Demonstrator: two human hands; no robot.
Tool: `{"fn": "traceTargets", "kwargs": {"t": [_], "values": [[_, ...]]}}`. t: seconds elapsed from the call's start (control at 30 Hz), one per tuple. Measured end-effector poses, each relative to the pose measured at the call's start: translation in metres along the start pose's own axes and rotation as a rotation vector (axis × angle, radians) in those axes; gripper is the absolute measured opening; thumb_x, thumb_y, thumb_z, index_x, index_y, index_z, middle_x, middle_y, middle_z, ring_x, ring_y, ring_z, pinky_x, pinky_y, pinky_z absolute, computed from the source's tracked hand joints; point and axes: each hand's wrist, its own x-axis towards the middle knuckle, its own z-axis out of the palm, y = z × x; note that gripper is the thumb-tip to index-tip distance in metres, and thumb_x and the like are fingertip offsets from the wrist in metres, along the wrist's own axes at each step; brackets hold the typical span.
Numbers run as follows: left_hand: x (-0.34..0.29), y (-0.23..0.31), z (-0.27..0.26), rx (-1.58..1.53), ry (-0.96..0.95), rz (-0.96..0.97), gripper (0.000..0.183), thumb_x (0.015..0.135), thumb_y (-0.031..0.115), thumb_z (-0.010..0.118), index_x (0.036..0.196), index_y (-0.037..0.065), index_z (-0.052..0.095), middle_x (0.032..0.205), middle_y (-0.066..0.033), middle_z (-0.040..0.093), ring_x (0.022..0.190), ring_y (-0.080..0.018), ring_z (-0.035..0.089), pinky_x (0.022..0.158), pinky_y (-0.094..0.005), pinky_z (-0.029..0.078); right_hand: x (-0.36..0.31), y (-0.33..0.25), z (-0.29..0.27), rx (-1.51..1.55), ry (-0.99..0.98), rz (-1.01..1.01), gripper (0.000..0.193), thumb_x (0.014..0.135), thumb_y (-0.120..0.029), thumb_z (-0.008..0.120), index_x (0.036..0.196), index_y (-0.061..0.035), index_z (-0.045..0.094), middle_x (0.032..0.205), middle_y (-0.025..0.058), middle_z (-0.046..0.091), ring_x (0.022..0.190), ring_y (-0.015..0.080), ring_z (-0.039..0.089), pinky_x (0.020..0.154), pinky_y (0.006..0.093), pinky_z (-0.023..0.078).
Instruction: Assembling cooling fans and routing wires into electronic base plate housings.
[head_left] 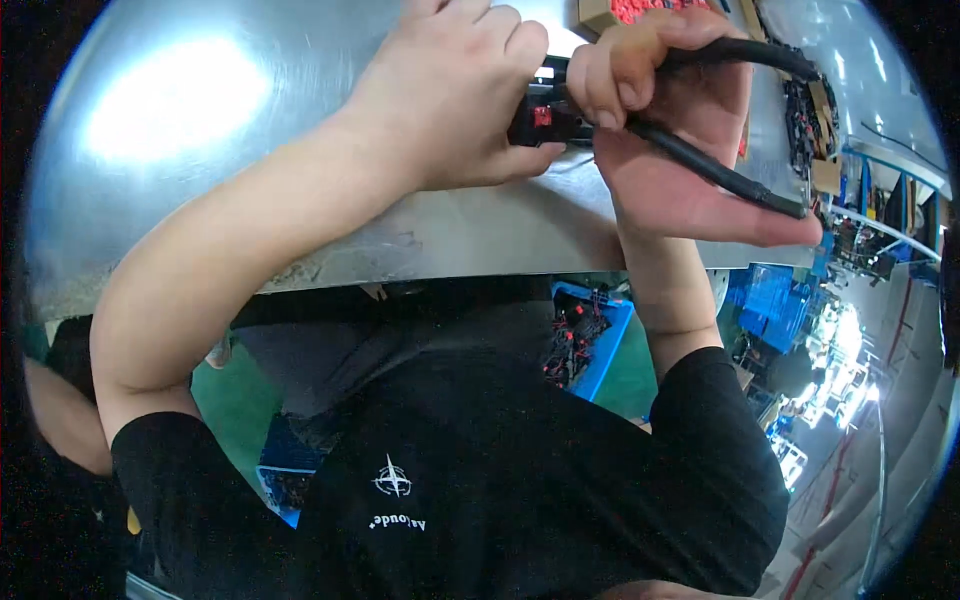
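Observation:
My left hand (460, 90) reaches in from the left with its fingers closed around a black part (522, 125), most of which the hand hides. A small red piece (542, 116) shows on that part. Beside it, my right hand (690, 120) is closed, its fingers curled over two thick black cable-like lengths (705, 165). One length runs across the palm toward the lower right, past the thumb. The other bends away above it to the right. Whether both lengths join the black part is hidden by the fingers. Both hands are over the metal tabletop (330, 60).
An open cardboard box (597, 14) of red pieces stands at the far edge. Dark parts (803, 120) lie along the right side. Below the table edge, a blue crate (610, 345) holds black and red parts. Blue bins (775, 300) stand farther right. Another person's arm (65, 415) shows at the left.

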Motion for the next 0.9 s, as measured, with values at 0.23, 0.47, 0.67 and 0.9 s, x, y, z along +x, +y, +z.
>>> {"fn": "traceTargets", "kwargs": {"t": [0.23, 0.47, 0.67, 0.9], "values": [[0.005, 0.005, -0.014, 0.027, -0.159, -0.052, 0.061, 0.08, 0.059, 0.08, 0.091, 0.002, 0.063, 0.087, -0.0132, 0.062, 0.091, -0.0305, 0.06, 0.089, -0.0447, 0.038, -0.005, 0.006, 0.026, -0.261, 0.147, 0.065, 0.118, 0.07, -0.109, 0.045, 0.125, -0.0051, 0.055, 0.086, 0.0045, 0.045, 0.069, 0.0155, 0.042, 0.065, 0.0329, 0.036], [-0.002, 0.006, -0.011, 0.04, -0.121, -0.065, 0.065, 0.079, 0.063, 0.079, 0.091, 0.001, 0.066, 0.088, -0.0149, 0.065, 0.093, -0.0315, 0.062, 0.09, -0.0458, 0.04, -0.009, 0.012, 0.057, -0.531, 0.284, 0.104, 0.113, 0.071, -0.11, 0.042, 0.116, -0.0064, 0.054, 0.082, 0.0034, 0.044, 0.066, 0.0148, 0.041, 0.064, 0.0326, 0.037], [-0.003, 0.006, -0.016, 0.084, -0.255, -0.115, 0.066, 0.079, 0.065, 0.076, 0.086, -0.001, 0.069, 0.081, -0.016, 0.067, 0.084, -0.0338, 0.065, 0.086, -0.0472, 0.041, -0.002, 0.014, 0.016, -0.409, -0.048, -0.032, 0.121, 0.066, -0.112, 0.041, 0.118, -0.0042, 0.054, 0.084, 0.0046, 0.045, 0.068, 0.0158, 0.042, 0.065, 0.0334, 0.038], [-0.003, 0.003, -0.016, 0.04, -0.201, -0.125, 0.066, 0.08, 0.064, 0.075, 0.086, -0.001, 0.069, 0.081, -0.0173, 0.068, 0.084, -0.0343, 0.066, 0.086, -0.0465, 0.043, 0.006, -0.003, 0.005, 0.004, -0.257, -0.097, 0.127, 0.063, -0.112, 0.047, 0.128, -0.0035, 0.056, 0.087, 0.0039, 0.047, 0.07, 0.0162, 0.044, 0.065, 0.0346, 0.035]]}}
